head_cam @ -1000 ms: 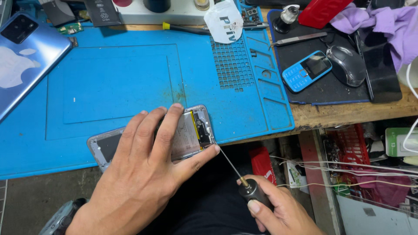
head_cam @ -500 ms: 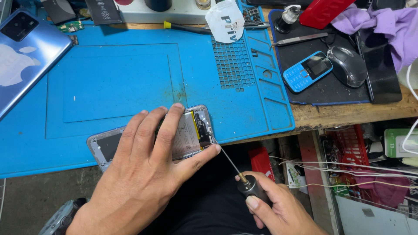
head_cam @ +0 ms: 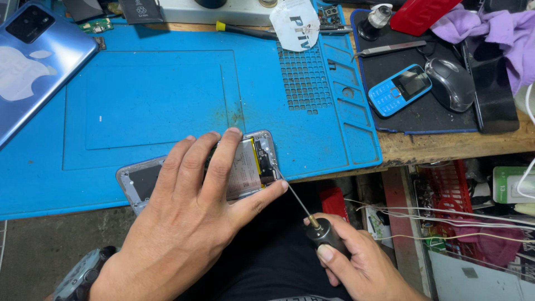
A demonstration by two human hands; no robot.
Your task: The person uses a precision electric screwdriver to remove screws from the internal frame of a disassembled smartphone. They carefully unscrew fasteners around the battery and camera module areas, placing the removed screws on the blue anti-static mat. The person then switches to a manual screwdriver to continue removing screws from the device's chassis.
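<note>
So the opened phone [head_cam: 245, 167] has its back off, battery and innards showing, lying at the near edge of the blue repair mat [head_cam: 167, 95]. Left hand [head_cam: 189, 223] is spread flat over it, pinning it down. Right hand [head_cam: 356, 262] grips a thin screwdriver [head_cam: 312, 220], tip at the phone's corner. Further back: a small blue keypad phone [head_cam: 400, 89], a mouse [head_cam: 450, 83], tweezers [head_cam: 390, 49]

mat: blue work mat [head_cam: 167, 95] over a wooden bench [head_cam: 446, 147]
far left: blue phone back cover [head_cam: 33, 67]
right: black pad [head_cam: 412, 111] carrying a small blue keypad phone [head_cam: 399, 89], grey mouse [head_cam: 450, 83], tweezers [head_cam: 384, 50]
far right: purple cloth [head_cam: 496, 30]
</note>
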